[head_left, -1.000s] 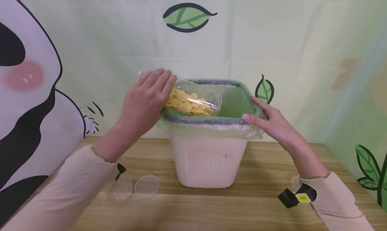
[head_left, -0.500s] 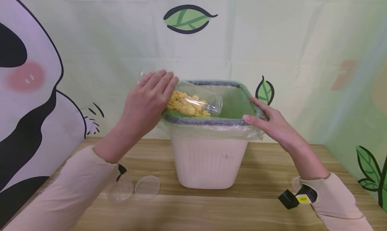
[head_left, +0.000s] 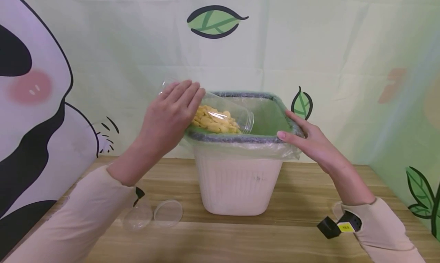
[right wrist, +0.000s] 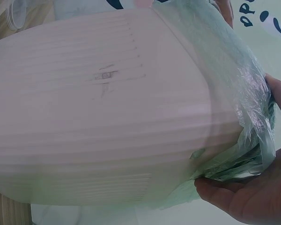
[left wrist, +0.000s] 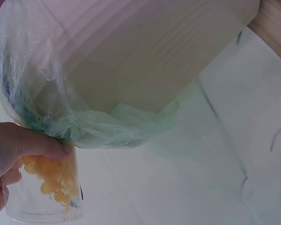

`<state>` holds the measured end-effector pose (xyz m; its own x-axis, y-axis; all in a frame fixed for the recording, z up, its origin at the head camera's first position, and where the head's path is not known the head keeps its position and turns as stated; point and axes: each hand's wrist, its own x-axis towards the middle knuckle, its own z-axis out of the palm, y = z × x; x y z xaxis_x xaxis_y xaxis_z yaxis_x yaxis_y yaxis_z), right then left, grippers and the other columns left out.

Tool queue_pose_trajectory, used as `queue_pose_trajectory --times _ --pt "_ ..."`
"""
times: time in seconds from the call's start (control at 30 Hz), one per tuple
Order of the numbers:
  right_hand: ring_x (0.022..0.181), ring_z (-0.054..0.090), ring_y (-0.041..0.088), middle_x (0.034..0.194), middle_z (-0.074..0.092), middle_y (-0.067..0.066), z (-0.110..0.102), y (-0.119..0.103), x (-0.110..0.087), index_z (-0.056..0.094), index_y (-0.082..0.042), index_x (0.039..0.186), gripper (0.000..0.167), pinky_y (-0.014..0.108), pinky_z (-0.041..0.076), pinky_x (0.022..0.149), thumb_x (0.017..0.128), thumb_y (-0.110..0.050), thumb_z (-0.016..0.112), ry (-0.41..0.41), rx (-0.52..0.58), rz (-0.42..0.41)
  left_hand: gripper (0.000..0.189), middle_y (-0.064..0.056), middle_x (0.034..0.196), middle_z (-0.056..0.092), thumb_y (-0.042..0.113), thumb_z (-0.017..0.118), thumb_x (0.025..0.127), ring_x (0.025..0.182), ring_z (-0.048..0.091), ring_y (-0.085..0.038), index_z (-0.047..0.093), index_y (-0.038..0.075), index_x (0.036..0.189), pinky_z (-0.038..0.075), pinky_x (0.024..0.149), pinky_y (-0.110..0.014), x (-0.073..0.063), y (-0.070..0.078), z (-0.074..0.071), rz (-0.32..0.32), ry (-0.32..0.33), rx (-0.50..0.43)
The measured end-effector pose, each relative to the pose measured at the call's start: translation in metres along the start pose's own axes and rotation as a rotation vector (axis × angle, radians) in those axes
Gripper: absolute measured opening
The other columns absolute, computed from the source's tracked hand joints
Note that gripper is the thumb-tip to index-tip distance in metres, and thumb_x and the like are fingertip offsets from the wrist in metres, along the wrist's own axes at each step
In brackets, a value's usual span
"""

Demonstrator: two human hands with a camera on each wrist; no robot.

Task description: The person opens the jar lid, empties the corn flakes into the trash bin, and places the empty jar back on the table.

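Note:
My left hand (head_left: 173, 112) grips a clear plastic jar (head_left: 242, 112) from above and holds it tilted over the left side of a bin, its ringed end low inside the rim. Yellow flakes (head_left: 214, 119) that look like cornflakes lie along the jar's lower side. The left wrist view has the thumb across the jar, close to the liner. The pale ribbed trash bin (head_left: 238, 182) stands upright, lined with a thin green plastic bag (head_left: 271, 110) folded over its rim. At its right corner my right hand (head_left: 313, 140) holds the rim and bag, thumb in front and fingers along the side.
Two clear round lids, a domed one (head_left: 137, 217) and a flat one (head_left: 168, 213), lie on the wooden table (head_left: 227, 240) left of the bin. Another clear round piece (head_left: 337, 208) is partly behind the right wrist. A printed cloth backdrop (head_left: 137, 33) rises close behind.
The yellow flakes have shifted inside the jar and sit slightly back from its ringed end. My left hand and the jar have barely moved; the right hand keeps its place on the rim.

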<state>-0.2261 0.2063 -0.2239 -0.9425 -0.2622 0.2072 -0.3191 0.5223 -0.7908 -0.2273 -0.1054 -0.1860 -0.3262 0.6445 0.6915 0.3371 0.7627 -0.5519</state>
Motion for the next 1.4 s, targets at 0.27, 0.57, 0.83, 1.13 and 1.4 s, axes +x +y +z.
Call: queue_pose_trajectory --times 0.27,0.57,0.83,1.13,1.4 --pt "0.136 0.008 0.037 0.151 0.007 0.015 -0.0005 0.0001 -0.0005 0.011 -0.018 0.147 0.074 0.060 0.015 0.104 0.089 -0.039 0.052 0.001 0.001 0.003 0.038 -0.018 0.122 0.056 -0.005 0.059 0.082 0.115 0.050 -0.030 0.054 -0.003 0.119 0.036 0.101 -0.038 0.0006 0.0006 0.0002 0.015 0.010 0.010" --pt "0.136 0.008 0.036 0.151 0.007 0.017 -0.0007 0.0006 -0.0010 0.012 -0.018 0.147 0.074 0.060 0.016 0.103 0.089 -0.039 0.053 0.003 -0.001 0.003 0.037 -0.017 0.121 0.057 -0.008 0.058 0.082 0.113 0.051 -0.030 0.055 -0.004 0.119 0.036 0.101 -0.037 0.0021 0.0007 0.0017 0.044 0.028 0.030" --pt "0.136 0.007 0.036 0.151 0.008 0.016 -0.0010 0.0010 -0.0009 0.012 -0.017 0.147 0.074 0.060 0.015 0.104 0.089 -0.038 0.053 0.007 -0.008 -0.004 0.038 -0.017 0.121 0.057 -0.008 0.059 0.081 0.113 0.051 -0.030 0.054 -0.004 0.119 0.036 0.101 -0.037 0.0023 0.0016 0.0020 0.053 0.024 0.040" --pt "0.136 0.007 0.036 0.151 0.008 0.016 -0.0011 0.0009 -0.0014 0.012 -0.017 0.147 0.074 0.060 0.015 0.103 0.089 -0.038 0.053 0.010 -0.011 -0.002 0.039 -0.017 0.122 0.056 -0.008 0.058 0.081 0.114 0.051 -0.029 0.054 -0.003 0.120 0.035 0.101 -0.037 0.0031 0.0023 0.0021 0.071 0.019 0.054" --pt "0.136 0.007 0.036 0.151 0.008 0.015 -0.0006 0.0027 -0.0005 0.012 -0.017 0.147 0.074 0.061 0.015 0.103 0.089 -0.038 0.053 0.012 -0.003 -0.004 0.041 -0.017 0.123 0.056 -0.007 0.061 0.080 0.115 0.050 -0.029 0.054 -0.002 0.121 0.035 0.102 -0.037 0.0030 0.0028 0.0017 0.085 0.000 0.061"
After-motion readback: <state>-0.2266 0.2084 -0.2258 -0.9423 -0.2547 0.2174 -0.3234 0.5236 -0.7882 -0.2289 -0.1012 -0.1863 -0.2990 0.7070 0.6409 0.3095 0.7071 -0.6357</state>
